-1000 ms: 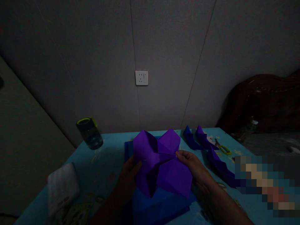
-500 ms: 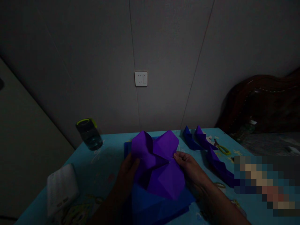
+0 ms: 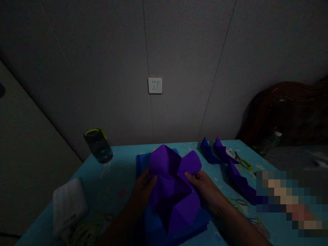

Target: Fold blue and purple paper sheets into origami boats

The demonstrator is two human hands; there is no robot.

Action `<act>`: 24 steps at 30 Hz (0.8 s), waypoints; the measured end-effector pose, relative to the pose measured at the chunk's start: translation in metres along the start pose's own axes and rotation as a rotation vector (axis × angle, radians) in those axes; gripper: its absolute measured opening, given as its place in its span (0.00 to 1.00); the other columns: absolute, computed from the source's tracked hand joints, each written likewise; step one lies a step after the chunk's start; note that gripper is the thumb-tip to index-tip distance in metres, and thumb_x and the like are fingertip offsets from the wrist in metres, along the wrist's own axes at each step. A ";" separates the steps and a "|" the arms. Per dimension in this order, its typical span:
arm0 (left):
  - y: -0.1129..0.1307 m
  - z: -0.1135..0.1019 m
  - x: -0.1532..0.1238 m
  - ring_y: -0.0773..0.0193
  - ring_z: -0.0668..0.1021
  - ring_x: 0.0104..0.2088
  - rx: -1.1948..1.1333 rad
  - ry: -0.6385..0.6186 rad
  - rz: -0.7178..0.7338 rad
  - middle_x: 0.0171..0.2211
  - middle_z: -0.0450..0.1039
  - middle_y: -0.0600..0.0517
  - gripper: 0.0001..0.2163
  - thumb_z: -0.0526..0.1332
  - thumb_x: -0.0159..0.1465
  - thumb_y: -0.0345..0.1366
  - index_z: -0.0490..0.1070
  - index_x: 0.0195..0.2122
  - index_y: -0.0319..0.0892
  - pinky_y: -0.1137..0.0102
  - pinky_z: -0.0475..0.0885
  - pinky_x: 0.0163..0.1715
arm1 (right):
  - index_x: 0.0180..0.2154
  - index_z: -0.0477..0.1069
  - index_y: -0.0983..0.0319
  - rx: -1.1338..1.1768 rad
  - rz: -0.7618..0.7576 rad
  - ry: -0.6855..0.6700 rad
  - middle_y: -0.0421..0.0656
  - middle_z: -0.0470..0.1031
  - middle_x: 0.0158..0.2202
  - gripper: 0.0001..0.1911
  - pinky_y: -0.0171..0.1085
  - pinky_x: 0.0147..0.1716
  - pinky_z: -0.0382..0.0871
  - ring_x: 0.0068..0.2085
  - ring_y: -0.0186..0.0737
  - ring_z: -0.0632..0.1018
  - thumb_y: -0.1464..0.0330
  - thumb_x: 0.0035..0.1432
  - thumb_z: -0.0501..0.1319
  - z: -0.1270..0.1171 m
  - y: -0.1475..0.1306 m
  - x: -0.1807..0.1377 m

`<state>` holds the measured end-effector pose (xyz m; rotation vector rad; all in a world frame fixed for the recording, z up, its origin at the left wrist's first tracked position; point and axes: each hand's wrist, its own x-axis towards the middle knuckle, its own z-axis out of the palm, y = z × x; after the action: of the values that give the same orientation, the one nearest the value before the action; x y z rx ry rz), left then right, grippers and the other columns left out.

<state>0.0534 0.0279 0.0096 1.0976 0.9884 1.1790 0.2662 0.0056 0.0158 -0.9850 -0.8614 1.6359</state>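
A creased purple paper sheet (image 3: 172, 186), partly folded into several flaps, is held up just above a stack of blue paper (image 3: 164, 225) on the light blue table (image 3: 120, 177). My left hand (image 3: 143, 191) pinches the sheet's left side with thumb on top. My right hand (image 3: 202, 186) grips the sheet's right side near the middle crease. Both hands are closed on the paper, and the fingers beneath it are hidden.
Folded blue and purple paper shapes (image 3: 225, 160) lie in a row at the right, with scissors (image 3: 242, 162) beside them. A clear jar with a yellow-green lid (image 3: 97, 145) stands at the back left. A white packet (image 3: 68, 205) lies at the left front.
The purple sheet has been folded inward: its flaps have drawn closer together and the lower point has dropped toward me. Both hands have shifted slightly toward the centre of the sheet.
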 end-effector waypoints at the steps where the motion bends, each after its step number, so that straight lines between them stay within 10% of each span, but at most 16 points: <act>1: -0.001 0.000 0.000 0.54 0.79 0.50 -0.006 -0.003 -0.008 0.48 0.79 0.47 0.20 0.67 0.56 0.44 0.74 0.50 0.45 0.62 0.73 0.51 | 0.39 0.78 0.66 0.020 -0.005 -0.020 0.48 0.82 0.33 0.19 0.39 0.33 0.74 0.28 0.41 0.81 0.57 0.52 0.70 0.001 0.000 0.000; 24: 0.018 -0.005 0.001 0.51 0.79 0.50 -0.235 0.118 -0.036 0.52 0.76 0.45 0.28 0.69 0.54 0.44 0.69 0.55 0.45 0.61 0.74 0.48 | 0.39 0.77 0.61 0.127 -0.073 0.093 0.46 0.83 0.33 0.20 0.42 0.35 0.77 0.33 0.46 0.83 0.55 0.48 0.71 -0.005 -0.018 -0.002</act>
<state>0.0451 0.0308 0.0258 0.8291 0.9280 1.3062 0.2777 0.0087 0.0298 -0.9226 -0.7142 1.5509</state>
